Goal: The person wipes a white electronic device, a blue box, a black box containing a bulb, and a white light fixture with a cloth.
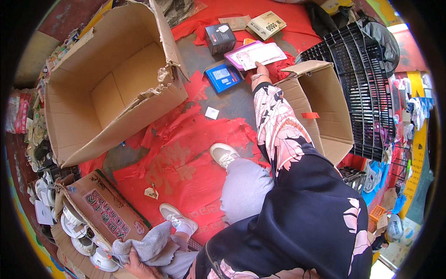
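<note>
At the lower left, my left hand [138, 267] grips a crumpled grey cloth [151, 244] beside my knee. My right arm stretches far forward, and the right hand [260, 75] is closed on the near edge of a flat white packet [268, 55]. Its fingers are partly hidden beneath the packet. Under and left of it shows a purple-edged package [231, 57]. Close by lie a blue box [224, 78] with a white picture on it, a dark grey box [220, 38] and a cream-coloured box [266, 25].
A big open cardboard box [111, 93] fills the upper left. Another open carton [327, 107] stands right of my arm, against a black plastic crate [353, 88]. White round fixtures [103, 259] sit by a printed carton [104, 204]. Torn red sheeting [186, 172] covers the floor.
</note>
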